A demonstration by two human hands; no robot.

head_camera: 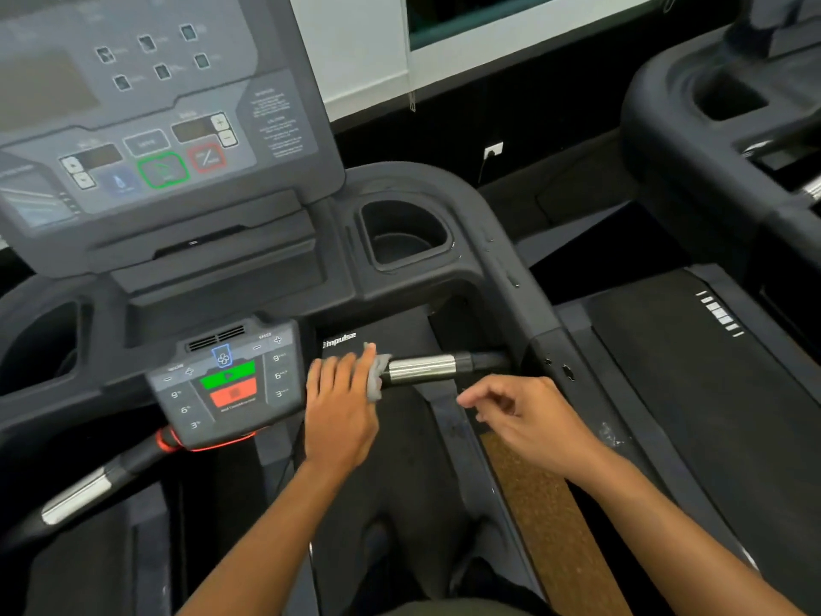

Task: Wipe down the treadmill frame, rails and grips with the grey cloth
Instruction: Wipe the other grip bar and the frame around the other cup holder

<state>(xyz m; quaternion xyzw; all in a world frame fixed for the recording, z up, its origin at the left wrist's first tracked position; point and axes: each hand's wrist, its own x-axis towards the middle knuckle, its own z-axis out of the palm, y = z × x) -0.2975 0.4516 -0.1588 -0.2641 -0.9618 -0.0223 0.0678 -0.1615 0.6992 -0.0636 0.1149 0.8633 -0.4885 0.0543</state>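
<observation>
the grey cloth (pixel 375 375) is pressed against the inner end of the right grip bar (pixel 422 370), where the bar's chrome sleeve begins. it is held there by the left hand (pixel 340 411), whose fingers (pixel 351 366) are laid nearly flat and closed over the cloth, so that only a crumpled edge is seen past the fingertips. the chrome sleeve is left bare to the right of the cloth, and beyond it the bar's black end is joined to the treadmill frame (pixel 524 300).

the right hand (pixel 528 415) is held just below the grip bar and apart from it; its fingers are loosely curled and half open, and nothing is gripped in them.

left of the grip bar, touching the left hand's side, the small control panel (pixel 226 384) with green and red buttons is seen. above the grip bar, a cup holder (pixel 402 235) is set into the frame. far left of the grip bar, the other grip bar (pixel 84 491) is seen untouched.
</observation>
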